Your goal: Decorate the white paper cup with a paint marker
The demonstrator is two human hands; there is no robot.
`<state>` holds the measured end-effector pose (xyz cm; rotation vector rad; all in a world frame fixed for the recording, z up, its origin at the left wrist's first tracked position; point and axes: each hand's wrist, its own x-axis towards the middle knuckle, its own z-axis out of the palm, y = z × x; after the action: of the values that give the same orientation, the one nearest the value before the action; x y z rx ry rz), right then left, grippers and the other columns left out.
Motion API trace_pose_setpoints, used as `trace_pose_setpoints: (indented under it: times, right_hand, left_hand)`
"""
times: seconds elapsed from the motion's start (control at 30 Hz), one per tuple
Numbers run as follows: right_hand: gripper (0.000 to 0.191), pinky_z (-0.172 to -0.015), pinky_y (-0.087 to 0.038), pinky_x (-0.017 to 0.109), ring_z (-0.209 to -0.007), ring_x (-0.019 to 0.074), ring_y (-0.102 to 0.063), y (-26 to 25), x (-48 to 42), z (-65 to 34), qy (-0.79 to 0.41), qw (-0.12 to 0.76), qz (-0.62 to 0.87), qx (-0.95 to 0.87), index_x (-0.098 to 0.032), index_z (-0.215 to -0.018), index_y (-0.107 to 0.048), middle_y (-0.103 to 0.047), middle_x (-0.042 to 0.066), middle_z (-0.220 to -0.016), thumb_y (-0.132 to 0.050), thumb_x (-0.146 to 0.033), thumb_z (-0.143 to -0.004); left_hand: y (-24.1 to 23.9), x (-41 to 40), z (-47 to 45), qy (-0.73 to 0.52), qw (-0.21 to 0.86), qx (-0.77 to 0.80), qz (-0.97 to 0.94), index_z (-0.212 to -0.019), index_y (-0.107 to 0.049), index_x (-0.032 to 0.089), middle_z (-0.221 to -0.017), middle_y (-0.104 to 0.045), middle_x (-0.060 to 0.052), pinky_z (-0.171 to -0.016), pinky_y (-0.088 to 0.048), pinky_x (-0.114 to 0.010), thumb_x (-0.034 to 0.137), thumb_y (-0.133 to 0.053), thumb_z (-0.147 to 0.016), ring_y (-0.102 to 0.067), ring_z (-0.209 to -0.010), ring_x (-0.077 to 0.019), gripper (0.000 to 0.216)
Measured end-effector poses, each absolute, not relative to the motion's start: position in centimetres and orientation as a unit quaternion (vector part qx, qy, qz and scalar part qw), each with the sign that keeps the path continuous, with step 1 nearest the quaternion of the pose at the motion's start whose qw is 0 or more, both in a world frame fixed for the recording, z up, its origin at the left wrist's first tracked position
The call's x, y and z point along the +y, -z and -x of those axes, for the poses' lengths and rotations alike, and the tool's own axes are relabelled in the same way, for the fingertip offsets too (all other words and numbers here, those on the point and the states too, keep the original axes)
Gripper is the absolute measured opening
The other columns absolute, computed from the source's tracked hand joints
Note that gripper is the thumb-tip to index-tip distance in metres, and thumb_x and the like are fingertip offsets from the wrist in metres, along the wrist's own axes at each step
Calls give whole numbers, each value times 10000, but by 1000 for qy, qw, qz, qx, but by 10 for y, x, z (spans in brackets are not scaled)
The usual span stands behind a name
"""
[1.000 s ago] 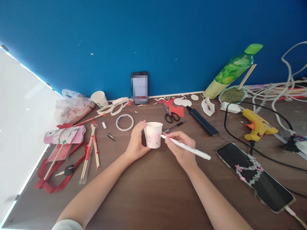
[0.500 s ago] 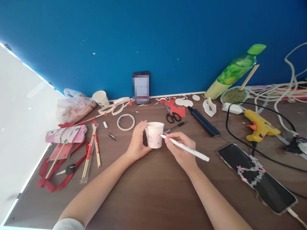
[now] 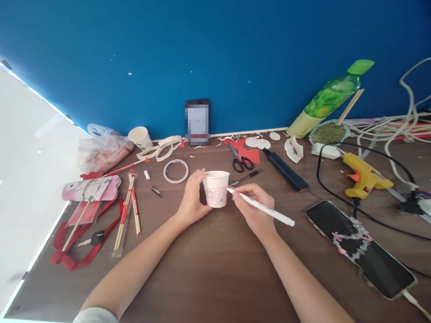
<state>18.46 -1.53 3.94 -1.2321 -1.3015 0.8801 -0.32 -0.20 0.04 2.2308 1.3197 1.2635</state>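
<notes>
A white paper cup [image 3: 216,190] stands upright on the brown table, with pink scale-like lines drawn on its side. My left hand [image 3: 193,199] is wrapped round the cup's left side, its thumb low and fingers by the rim; some fingers are hidden behind it. In my right hand [image 3: 254,208] is a white marker [image 3: 266,208], pinched near its tip. That tip points left at the cup's right side; whether it touches, I cannot tell. Behind the cup lie black-handled scissors [image 3: 241,162] and a black pen [image 3: 247,177].
To the left are wrapped chopsticks [image 3: 124,215], a key [image 3: 97,237], a tape roll [image 3: 176,171] and another paper cup [image 3: 140,137]. On the right lie a phone [image 3: 377,264], a yellow glue gun [image 3: 363,176] and cables. A green bottle [image 3: 332,96] leans on the blue wall.
The marker tip has shifted slightly along the cup's right side, away from its front. The whole view has drifted a little; both hands keep their grips.
</notes>
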Motion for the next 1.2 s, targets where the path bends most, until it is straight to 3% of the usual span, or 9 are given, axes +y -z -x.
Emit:
trace_pose_setpoints:
  times: [0.47, 0.57, 0.67, 0.9, 1.1, 1.2]
  right_hand:
    - [77, -474, -467, 250, -539, 161, -641, -40, -15, -185, -410, 537, 518, -524, -217, -677, -623, -689, 10, -620, -685, -213, -722]
    - [94, -579, -525, 284, -638, 191, -686, -36, -14, -186, -439, 546, 504, -505, -216, -661, -616, -652, -2, -594, -692, -211, -715]
    - [111, -749, -563, 359, -606, 159, -642, -31, -10, -186, -466, 592, 453, -477, -217, -643, -606, -601, -31, -560, -692, -223, -713]
    - [125, -809, -557, 419, -557, 120, -555, -24, -8, -188, -534, 615, 381, -439, -222, -680, -604, -572, -47, -566, -677, -279, -764]
    - [67, -665, -564, 291, -678, 153, -652, -31, -14, -190, -451, 572, 454, -512, -212, -753, -664, -673, 16, -741, -725, -207, -725]
    - [81, -804, -586, 334, -748, 168, -676, -38, -14, -188, -425, 573, 426, -557, -218, -739, -663, -660, 9, -739, -709, -154, -724]
  left_hand:
    - [-1, -2, 2, -439, 131, 456, -763, -1377, -290, 237, -1428, -444, -176, -1111, -370, -545, 332, -778, -724, -405, -1383, -348, 821]
    - [0, -2, 2, -438, 129, 456, -764, -1383, -281, 235, -1429, -444, -177, -1110, -372, -540, 335, -777, -725, -401, -1387, -347, 830]
    - [0, -2, 3, -433, 129, 455, -768, -1408, -252, 232, -1431, -438, -180, -1112, -372, -538, 331, -773, -726, -394, -1391, -348, 865]
    - [-1, -2, 4, -404, 146, 454, -780, -1462, -175, 279, -1505, -328, -167, -1143, -317, -566, 322, -734, -765, -300, -1440, -364, 895]
    - [-3, -5, 1, -410, 141, 492, -755, -1450, -207, 277, -1415, -324, -169, -1101, -376, -531, 324, -776, -729, -363, -1373, -349, 920]
    - [-3, -5, 1, -412, 136, 476, -765, -1450, -201, 278, -1368, -383, -154, -1104, -371, -520, 290, -756, -748, -408, -1333, -326, 895]
